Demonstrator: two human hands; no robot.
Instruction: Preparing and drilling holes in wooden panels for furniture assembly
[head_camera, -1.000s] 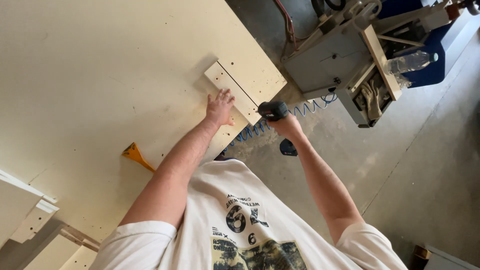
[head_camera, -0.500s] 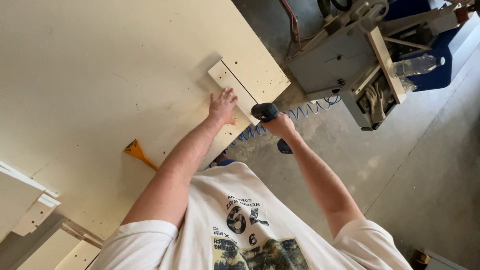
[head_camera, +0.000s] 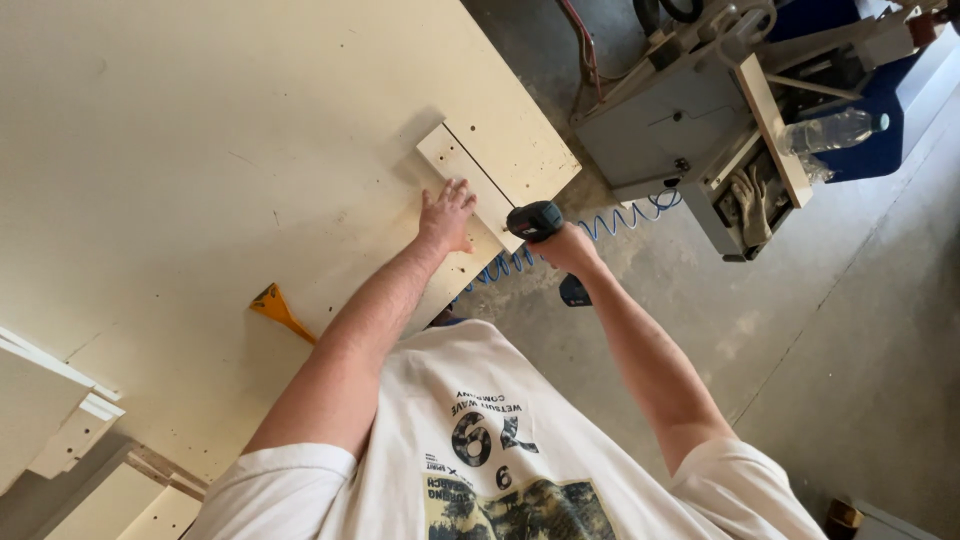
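— Where are the hands?
— The left hand (head_camera: 446, 214) lies flat, fingers spread, on the wooden strip (head_camera: 470, 185) lying on the workbench (head_camera: 200, 150). The right hand (head_camera: 568, 247) grips a cordless drill (head_camera: 536, 220) at the strip's edge.
— And the bit?
— Hidden; the battery is half covered by the forearm.

To your left the tabletop (head_camera: 200, 150) lies open and passable. The small wooden block (head_camera: 470, 185) stands just ahead; the grey machine (head_camera: 680, 120) and coiled hose (head_camera: 620, 218) crowd your right.
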